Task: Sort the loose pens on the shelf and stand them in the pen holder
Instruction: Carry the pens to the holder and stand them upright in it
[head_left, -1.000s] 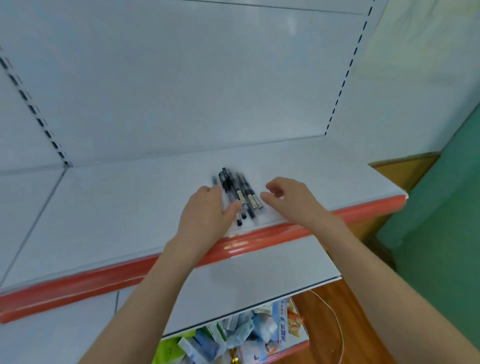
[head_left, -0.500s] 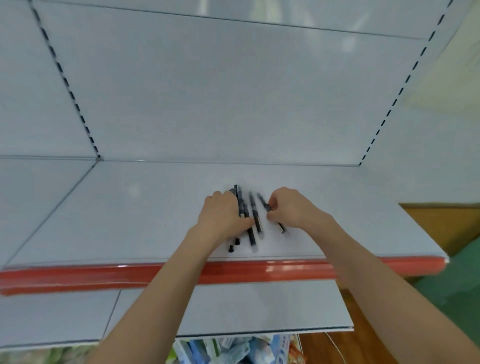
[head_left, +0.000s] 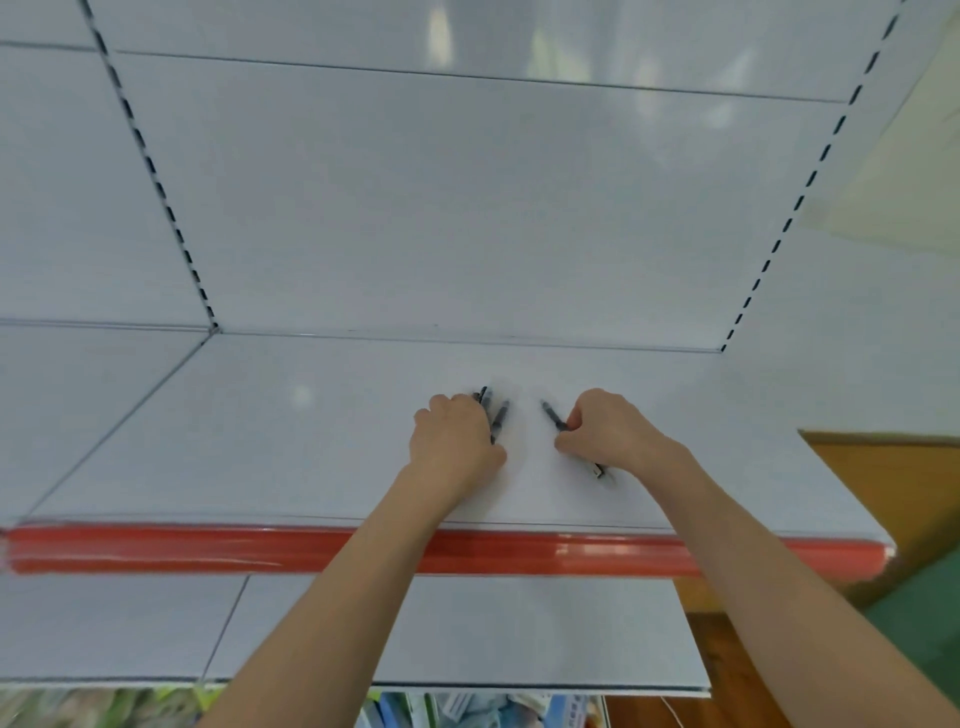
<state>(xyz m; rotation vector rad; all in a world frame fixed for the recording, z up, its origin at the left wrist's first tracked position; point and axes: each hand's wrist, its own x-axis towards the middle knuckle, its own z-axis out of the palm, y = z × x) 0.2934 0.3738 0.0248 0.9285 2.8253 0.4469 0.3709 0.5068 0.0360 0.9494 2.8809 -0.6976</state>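
Nearest the camera, blurred packaged goods (head_left: 467, 711) lie on a lower level. Above them runs the red edge strip (head_left: 208, 548) of the white shelf (head_left: 260, 447); both forearms cross it.

Change noted: a second ago the pens lay as one bundle between two open hands; half a second ago they were fanned out. They are now split into two lots. The sorting step is judged to be under way; standing them up has not begun.

The left hand (head_left: 452, 441) lies palm down, fingers curled over the bundle of pens (head_left: 492, 413). Only the dark tips show, beyond the knuckles and pointing away from the person. Their number cannot be told.

The right hand (head_left: 608, 436) pinches the single pen (head_left: 553, 415) between thumb and fingers. This pen lies slantwise on the shelf, its far end clear of the fingers and its near end showing under the heel of the hand. It is apart from the bundle, with bare shelf between.

The pen holder is not in view.

Farthest, the white back panel (head_left: 467, 208) rises between slotted uprights (head_left: 779, 234).
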